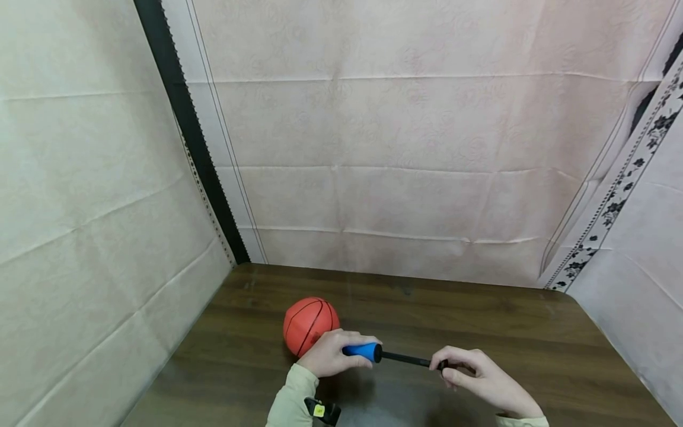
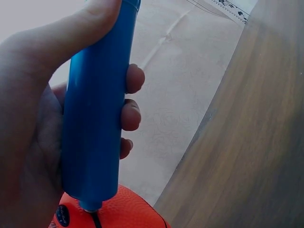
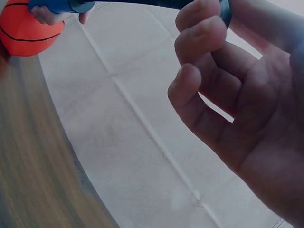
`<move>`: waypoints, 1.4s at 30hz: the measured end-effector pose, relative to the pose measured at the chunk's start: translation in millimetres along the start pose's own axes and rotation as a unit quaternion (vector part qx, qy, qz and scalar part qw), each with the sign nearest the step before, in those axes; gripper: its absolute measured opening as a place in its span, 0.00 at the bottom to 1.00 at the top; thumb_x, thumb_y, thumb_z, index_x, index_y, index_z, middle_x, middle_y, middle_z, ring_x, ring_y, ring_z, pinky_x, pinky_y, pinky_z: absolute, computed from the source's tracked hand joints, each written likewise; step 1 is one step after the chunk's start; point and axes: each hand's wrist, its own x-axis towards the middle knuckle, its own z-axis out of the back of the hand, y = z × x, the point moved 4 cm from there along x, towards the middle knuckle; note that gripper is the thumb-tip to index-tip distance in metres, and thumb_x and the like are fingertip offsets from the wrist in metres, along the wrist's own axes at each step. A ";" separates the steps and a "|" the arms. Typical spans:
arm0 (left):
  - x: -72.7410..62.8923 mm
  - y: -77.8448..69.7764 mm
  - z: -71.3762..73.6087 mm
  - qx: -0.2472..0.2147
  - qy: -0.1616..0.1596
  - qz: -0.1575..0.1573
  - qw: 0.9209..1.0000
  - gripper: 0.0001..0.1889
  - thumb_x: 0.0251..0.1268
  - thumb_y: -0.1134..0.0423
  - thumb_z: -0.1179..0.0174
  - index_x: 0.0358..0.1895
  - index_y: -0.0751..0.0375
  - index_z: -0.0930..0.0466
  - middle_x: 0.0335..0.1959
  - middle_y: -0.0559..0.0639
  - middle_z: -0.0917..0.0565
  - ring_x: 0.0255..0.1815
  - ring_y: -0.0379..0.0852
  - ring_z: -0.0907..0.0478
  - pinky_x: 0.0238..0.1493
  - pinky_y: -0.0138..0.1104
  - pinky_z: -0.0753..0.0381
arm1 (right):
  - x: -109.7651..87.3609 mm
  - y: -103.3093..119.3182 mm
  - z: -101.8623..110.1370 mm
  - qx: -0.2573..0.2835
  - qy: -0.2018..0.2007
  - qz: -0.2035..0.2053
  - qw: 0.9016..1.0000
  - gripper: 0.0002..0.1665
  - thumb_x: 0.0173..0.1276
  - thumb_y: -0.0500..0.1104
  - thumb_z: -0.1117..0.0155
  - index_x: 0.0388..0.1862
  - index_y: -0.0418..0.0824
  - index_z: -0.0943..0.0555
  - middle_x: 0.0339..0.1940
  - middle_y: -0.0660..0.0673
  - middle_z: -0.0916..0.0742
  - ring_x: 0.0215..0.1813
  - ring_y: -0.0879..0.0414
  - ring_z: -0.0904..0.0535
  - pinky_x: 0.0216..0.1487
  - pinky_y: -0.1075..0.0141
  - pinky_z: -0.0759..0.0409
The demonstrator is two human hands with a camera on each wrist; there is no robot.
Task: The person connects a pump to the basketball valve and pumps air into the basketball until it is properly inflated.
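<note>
A hand pump with a blue barrel (image 2: 95, 118) and a black rod (image 1: 407, 359) lies level between the two hands. The left hand (image 1: 332, 354) grips the barrel, its fingers wrapped round it. At the rod's far end, the right hand (image 1: 475, 375) pinches the black handle (image 1: 442, 365) between thumb and fingers; the rod is drawn well out of the barrel. Against the barrel's nozzle end (image 2: 90, 205) sits an orange-red basketball (image 1: 311, 326) with black lines. In the left wrist view the nozzle meets the ball; how deep it goes is hidden.
Below lies a dark brown wooden table (image 1: 256, 379). Pale cloth walls (image 1: 405, 136) stand behind it and on both sides, with a black strip (image 1: 192, 130) at the left corner. The left sleeve (image 1: 293, 391) carries a dark wrist device (image 1: 322, 411).
</note>
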 end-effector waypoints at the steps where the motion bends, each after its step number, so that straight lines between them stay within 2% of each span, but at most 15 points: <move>1: 0.0 -0.1 -0.3 -0.004 0.000 -0.001 1.000 0.22 0.62 0.50 0.35 0.60 0.42 0.21 0.43 0.40 0.14 0.35 0.30 0.28 0.37 0.24 0.25 | 0.0 0.3 -0.1 -0.001 0.001 0.007 1.000 0.19 0.71 0.25 0.52 0.49 0.44 0.23 0.25 0.44 0.21 0.28 0.61 0.23 0.30 0.69 0.24; 7: 0.2 -0.9 -1.8 -0.006 0.007 0.009 1.000 0.21 0.62 0.46 0.37 0.60 0.38 0.22 0.39 0.40 0.15 0.33 0.29 0.28 0.36 0.24 0.25 | 1.5 1.5 -0.9 0.003 -0.001 0.035 0.999 0.20 0.69 0.23 0.52 0.49 0.43 0.23 0.24 0.43 0.22 0.26 0.56 0.25 0.28 0.70 0.24; 11: 1.6 -0.5 -2.6 -0.005 0.005 0.019 1.000 0.21 0.63 0.47 0.37 0.60 0.38 0.22 0.40 0.41 0.15 0.33 0.29 0.28 0.34 0.23 0.25 | 6.8 1.7 -4.4 0.015 -0.026 0.033 0.999 0.18 0.69 0.23 0.51 0.46 0.42 0.22 0.21 0.42 0.24 0.23 0.53 0.28 0.25 0.70 0.26; 15: 4.2 -2.0 -3.7 -0.011 -0.004 0.023 1.000 0.20 0.61 0.49 0.35 0.58 0.39 0.21 0.41 0.41 0.14 0.34 0.29 0.25 0.37 0.24 0.24 | 18.5 -2.7 -15.5 0.060 -0.035 0.014 0.998 0.14 0.71 0.25 0.52 0.43 0.40 0.23 0.21 0.39 0.26 0.23 0.52 0.30 0.22 0.66 0.28; 21: 9.7 -6.3 -13.3 -0.027 0.011 0.008 1.000 0.19 0.62 0.48 0.36 0.57 0.39 0.21 0.42 0.40 0.14 0.35 0.29 0.26 0.39 0.24 0.24 | 37.0 -13.8 -39.8 0.115 -0.022 0.016 0.993 0.10 0.75 0.28 0.55 0.45 0.36 0.25 0.22 0.36 0.27 0.23 0.45 0.33 0.21 0.61 0.30; 27: 12.5 -10.6 -18.0 -0.028 0.016 -0.010 0.999 0.19 0.64 0.48 0.37 0.58 0.37 0.22 0.41 0.39 0.15 0.36 0.30 0.27 0.41 0.24 0.26 | 45.1 -20.5 -51.8 0.081 -0.035 -0.002 0.996 0.08 0.75 0.31 0.54 0.44 0.36 0.25 0.22 0.35 0.26 0.22 0.47 0.30 0.22 0.65 0.26; 31: 13.1 -11.5 -18.3 -0.007 0.000 -0.024 1.000 0.19 0.63 0.51 0.36 0.58 0.38 0.22 0.38 0.39 0.16 0.35 0.30 0.27 0.42 0.25 0.27 | 43.6 -21.8 -52.6 0.080 -0.043 -0.025 0.996 0.07 0.76 0.33 0.53 0.44 0.36 0.25 0.23 0.34 0.25 0.23 0.49 0.28 0.25 0.67 0.25; 37: 14.6 -11.0 -22.1 0.023 -0.029 -0.037 0.999 0.19 0.65 0.45 0.40 0.58 0.37 0.22 0.38 0.39 0.16 0.37 0.31 0.27 0.48 0.27 0.28 | 42.2 -20.0 -50.1 0.056 -0.060 -0.033 0.996 0.06 0.75 0.34 0.52 0.45 0.38 0.25 0.23 0.35 0.24 0.24 0.48 0.27 0.25 0.67 0.24; 42: 14.8 -10.6 -20.8 0.045 -0.025 -0.059 0.997 0.20 0.65 0.45 0.40 0.59 0.38 0.23 0.40 0.38 0.16 0.39 0.31 0.26 0.49 0.27 0.29 | 42.4 -17.7 -46.9 0.012 -0.035 -0.035 0.999 0.06 0.75 0.37 0.49 0.45 0.41 0.24 0.23 0.40 0.23 0.24 0.57 0.27 0.27 0.69 0.25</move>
